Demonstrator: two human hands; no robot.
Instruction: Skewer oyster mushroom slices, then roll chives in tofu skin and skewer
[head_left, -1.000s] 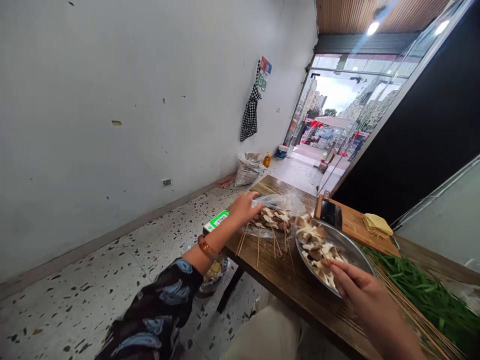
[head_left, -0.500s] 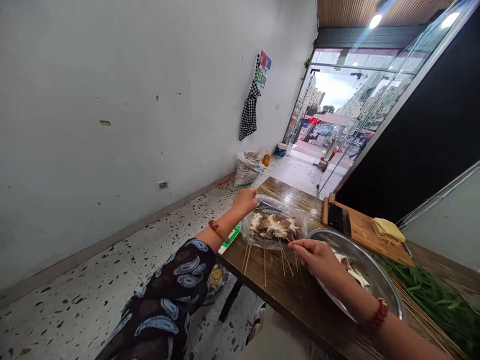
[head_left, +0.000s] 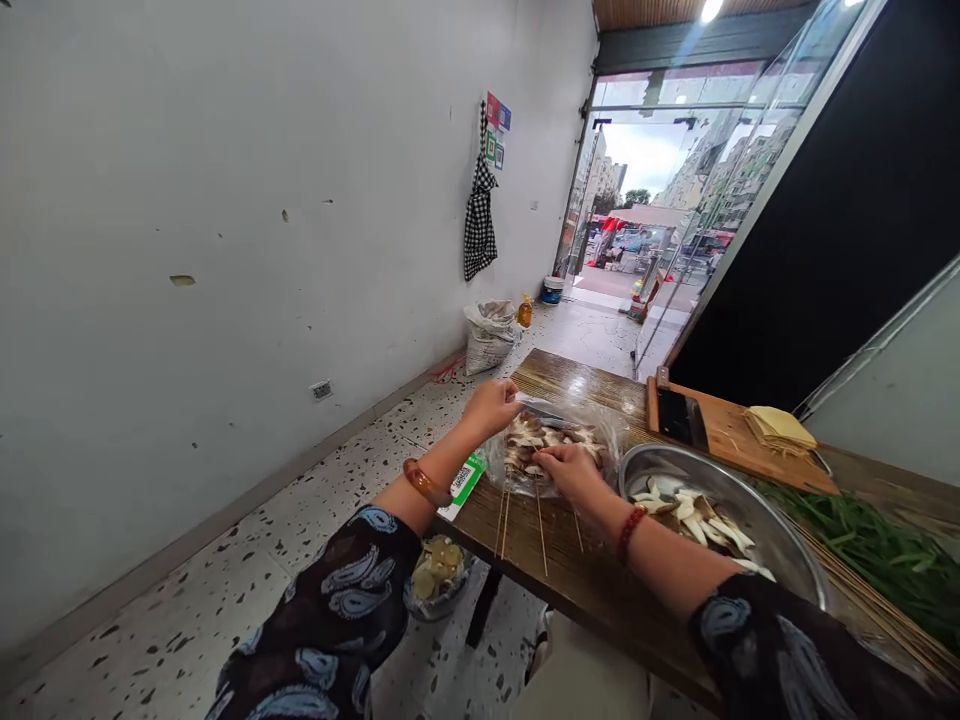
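Table [head_left: 574,375], mushroom bowl [head_left: 694,472], left hand [head_left: 491,407] tight on mushroom bag [head_left: 611,428], right hand [head_left: 574,472], grip unclear

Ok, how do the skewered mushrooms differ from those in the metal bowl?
The skewered mushrooms lie bunched on clear plastic; the bowl mushrooms lie loose. Thin sticks run out from the skewered mushrooms; the bowl mushrooms show none. The skewered mushrooms show more brown; the bowl mushrooms look paler. Both have brown and pale parts.
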